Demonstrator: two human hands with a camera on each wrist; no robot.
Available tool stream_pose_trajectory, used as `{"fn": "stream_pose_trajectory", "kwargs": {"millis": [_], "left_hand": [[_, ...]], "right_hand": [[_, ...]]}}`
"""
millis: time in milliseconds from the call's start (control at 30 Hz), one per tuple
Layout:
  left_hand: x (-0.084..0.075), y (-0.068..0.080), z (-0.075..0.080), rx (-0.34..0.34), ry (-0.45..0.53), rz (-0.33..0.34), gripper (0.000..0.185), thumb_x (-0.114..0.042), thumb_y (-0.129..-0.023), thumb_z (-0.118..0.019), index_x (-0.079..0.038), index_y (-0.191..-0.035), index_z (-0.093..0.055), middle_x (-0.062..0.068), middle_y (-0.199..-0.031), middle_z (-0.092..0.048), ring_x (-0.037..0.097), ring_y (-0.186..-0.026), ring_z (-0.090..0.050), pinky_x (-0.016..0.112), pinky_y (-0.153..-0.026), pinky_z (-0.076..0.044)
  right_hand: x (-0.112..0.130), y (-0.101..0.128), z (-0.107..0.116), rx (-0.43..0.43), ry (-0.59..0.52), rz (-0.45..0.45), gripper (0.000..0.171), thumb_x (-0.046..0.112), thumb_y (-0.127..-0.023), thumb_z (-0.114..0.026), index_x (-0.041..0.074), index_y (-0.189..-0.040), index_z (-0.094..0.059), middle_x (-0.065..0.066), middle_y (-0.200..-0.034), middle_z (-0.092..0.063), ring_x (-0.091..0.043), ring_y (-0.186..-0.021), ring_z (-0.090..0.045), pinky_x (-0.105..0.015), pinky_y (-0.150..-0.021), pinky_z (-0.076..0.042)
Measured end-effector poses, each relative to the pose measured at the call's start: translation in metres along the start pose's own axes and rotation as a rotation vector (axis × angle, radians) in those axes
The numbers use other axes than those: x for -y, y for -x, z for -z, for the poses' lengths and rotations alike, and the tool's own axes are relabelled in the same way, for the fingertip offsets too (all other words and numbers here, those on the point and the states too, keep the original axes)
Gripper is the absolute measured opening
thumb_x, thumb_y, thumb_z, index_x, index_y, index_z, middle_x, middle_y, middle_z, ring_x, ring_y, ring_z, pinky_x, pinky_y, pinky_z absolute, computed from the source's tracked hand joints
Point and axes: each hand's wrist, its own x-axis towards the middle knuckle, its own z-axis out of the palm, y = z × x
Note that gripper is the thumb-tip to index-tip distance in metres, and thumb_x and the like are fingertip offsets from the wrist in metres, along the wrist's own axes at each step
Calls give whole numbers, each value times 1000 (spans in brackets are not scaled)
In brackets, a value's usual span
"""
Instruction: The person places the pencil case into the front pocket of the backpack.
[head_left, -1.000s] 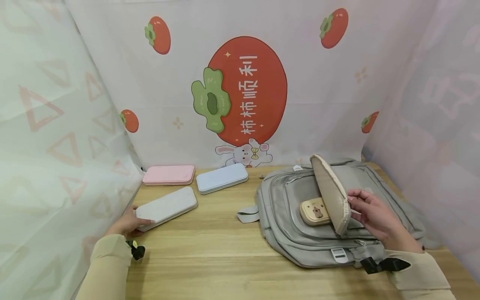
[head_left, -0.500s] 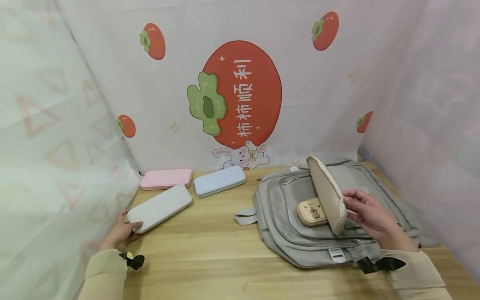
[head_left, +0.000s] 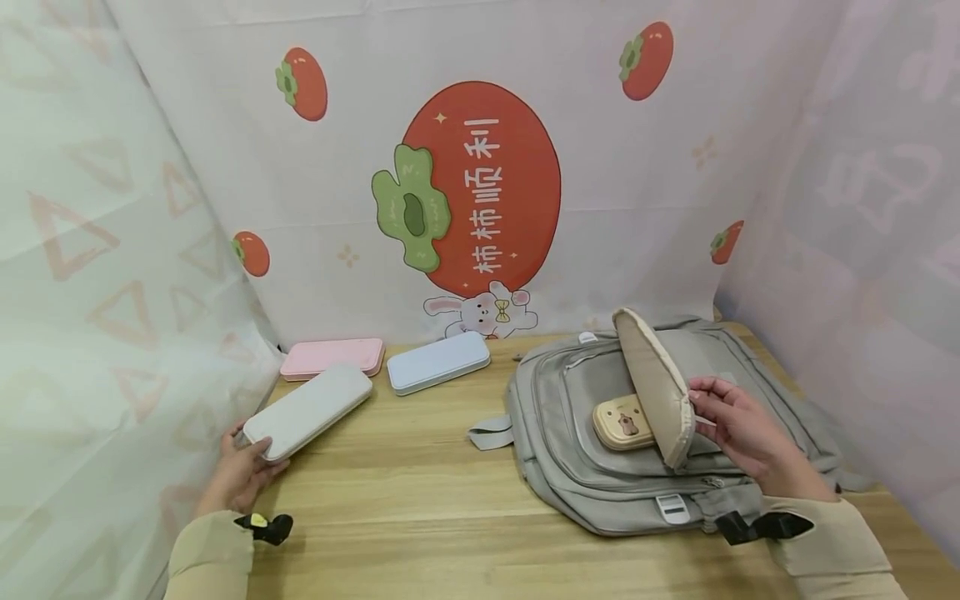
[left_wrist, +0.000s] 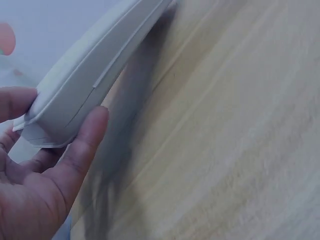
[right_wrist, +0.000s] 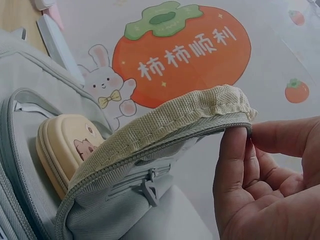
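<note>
My left hand [head_left: 242,471] grips the near end of a white pencil case [head_left: 309,410], thumb on one side and fingers round the other. In the left wrist view the white pencil case [left_wrist: 90,65] is tilted, with its shadow on the table below. My right hand [head_left: 742,429] pinches the edge of the beige-lined pocket flap [head_left: 652,383] of a grey backpack [head_left: 555,467], holding it raised. A small yellow case [head_left: 624,422] with a cartoon animal sits in the pocket opening, partly hidden by the flap. In the right wrist view thumb and fingers [right_wrist: 232,155] meet at the flap's zippered edge.
A pink case [head_left: 333,357] and a light blue case [head_left: 438,362] lie at the back of the wooden table [head_left: 420,525]. A printed cloth [head_left: 337,167] hangs behind, and cloth walls stand on both sides. A strap loop [head_left: 491,433] sticks out left of the backpack.
My left hand has lifted the white pencil case and drawn it slightly left, its far end now overlapping the pink case in view. The right hand keeps the flap raised. The head view shifted slightly.
</note>
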Motion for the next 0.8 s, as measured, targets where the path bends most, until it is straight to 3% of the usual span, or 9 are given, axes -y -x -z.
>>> {"fn": "stream_pose_trajectory", "kwargs": {"millis": [133, 433, 633, 800], "left_hand": [[-4, 2, -5, -21, 44, -9, 70, -7, -110, -40, -33, -152, 10, 6, -152, -2, 6, -87, -63, 31, -90, -57], [-12, 5, -16, 46, 117, -29, 61, -14, -111, -42, -38, -146, 1, -5, -136, -28, 6, -90, -65, 30, -85, -58], [-18, 3, -27, 76, 104, -54, 51, -15, -111, -43, -40, -141, -10, -5, -134, -29, 6, -90, -64, 29, -85, -58], [-20, 2, -37, 89, 82, -70, 57, -15, -111, -44, -36, -147, -5, -1, -133, -30, 7, -91, -64, 31, -88, -57]], "right_hand": [[1, 0, 1, 2, -8, 6, 27, 1, -109, -45, 18, -106, -67, 5, -99, -66, -7, -90, -65, -24, -73, -56], [-1, 0, 4, 13, -31, 25, 28, -1, -109, -45, 17, -107, -67, 4, -99, -67, -7, -90, -65, -24, -73, -56], [0, 1, 4, 21, -32, 30, 29, -1, -109, -43, 17, -107, -67, 5, -99, -67, -7, -90, -65, -23, -74, -56], [0, 1, 5, 18, -28, 24, 29, 0, -110, -43, 16, -107, -67, 4, -99, -67, -7, -91, -65, -23, -75, -56]]}}
